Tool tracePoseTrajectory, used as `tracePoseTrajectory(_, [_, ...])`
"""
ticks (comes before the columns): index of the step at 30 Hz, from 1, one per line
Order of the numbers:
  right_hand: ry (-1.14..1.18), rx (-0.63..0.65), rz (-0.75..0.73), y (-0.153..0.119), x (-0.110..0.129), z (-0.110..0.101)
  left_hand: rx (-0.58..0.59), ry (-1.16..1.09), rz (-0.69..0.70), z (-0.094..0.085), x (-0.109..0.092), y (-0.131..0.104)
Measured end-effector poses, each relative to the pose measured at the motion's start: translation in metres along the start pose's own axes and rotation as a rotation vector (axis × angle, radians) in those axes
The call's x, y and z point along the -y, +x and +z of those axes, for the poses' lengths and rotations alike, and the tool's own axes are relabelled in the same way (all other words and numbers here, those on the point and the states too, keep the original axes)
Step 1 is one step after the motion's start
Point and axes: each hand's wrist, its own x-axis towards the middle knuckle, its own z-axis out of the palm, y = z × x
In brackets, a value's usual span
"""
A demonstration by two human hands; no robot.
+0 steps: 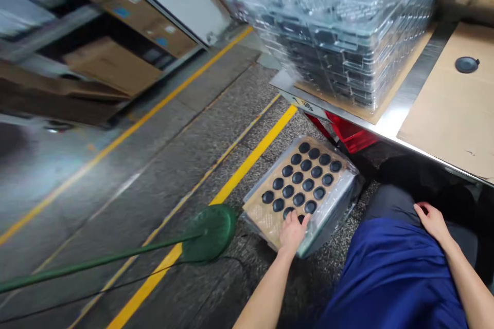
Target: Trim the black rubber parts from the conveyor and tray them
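My left hand reaches down to a low, plastic-wrapped stack topped by a tan tray. Its thumb and fingers straddle a black round part at the tray's near side, closed around its edges. Rows of similar black discs sit in the tray, and the strip at its near left holds no discs. My right hand rests on my dark-trousered thigh, loosely curled with a gap between thumb and forefinger. Nothing shows in it.
A metal-edged table on the right bears a tall wrapped stack of clear trays and a cardboard sheet with one black disc. A green round base with a pole stands left of the floor stack; shelving with cartons lies beyond.
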Motion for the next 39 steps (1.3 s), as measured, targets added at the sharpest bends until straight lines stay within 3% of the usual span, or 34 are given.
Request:
tracePoseTrajectory(3, [0.015, -0.016, 0.022, 0.001, -0.012, 0.005, -0.06, 0.014, 0.011, -0.013, -0.015, 0.002])
tracePoseTrajectory(6, [0.028, 0.009, 0.011, 0.007, -0.02, 0.011, -0.163, -0.089, 0.122, -0.036, -0.051, 0.007])
tracePoseTrajectory(8, [0.026, 0.014, -0.012, 0.009, -0.019, 0.015, -0.189, -0.228, 0.282, -0.052, -0.089, 0.011])
tracePoseTrajectory(11, [0.035, -0.025, -0.076, -0.001, -0.007, 0.018, -0.109, -0.346, 0.563, -0.069, -0.157, 0.006])
tracePoseTrajectory(15, [0.043, -0.051, -0.168, -0.042, 0.018, 0.007, 0.012, -0.443, 1.002, -0.088, -0.247, -0.034])
tracePoseTrajectory(18, [0.055, -0.138, -0.219, -0.077, 0.04, -0.021, 0.037, -0.446, 1.469, -0.119, -0.304, -0.07])
tracePoseTrajectory(20, [0.058, -0.261, -0.279, -0.101, 0.056, -0.051, -0.024, -0.429, 1.761, -0.149, -0.338, -0.092])
tracePoseTrajectory(22, [0.052, -0.402, -0.372, -0.121, 0.071, -0.089, -0.115, -0.468, 1.959, -0.181, -0.37, -0.111])
tracePoseTrajectory(24, [0.038, -0.521, -0.462, -0.125, 0.084, -0.134, -0.188, -0.515, 2.052, -0.209, -0.398, -0.125])
tracePoseTrajectory(27, [-0.061, -0.624, -0.47, -0.087, 0.1, -0.204, -0.249, -0.512, 2.077, -0.235, -0.432, -0.139])
tracePoseTrajectory(30, [-0.229, -0.667, -0.321, -0.006, 0.117, -0.262, -0.259, -0.433, 2.113, -0.249, -0.457, -0.148])
tracePoseTrajectory(32, [-0.352, -0.644, -0.211, 0.052, 0.125, -0.289, -0.241, -0.373, 2.17, -0.259, -0.472, -0.153])
tracePoseTrajectory(34, [-0.425, -0.587, -0.162, 0.099, 0.129, -0.307, -0.225, -0.324, 2.224, -0.274, -0.491, -0.155])
tracePoseTrajectory(36, [-0.421, -0.547, -0.205, 0.129, 0.126, -0.316, -0.236, -0.289, 2.268, -0.294, -0.519, -0.158])
tracePoseTrajectory(39, [-0.387, -0.555, -0.308, 0.147, 0.117, -0.315, -0.278, -0.261, 2.338, -0.328, -0.585, -0.173])
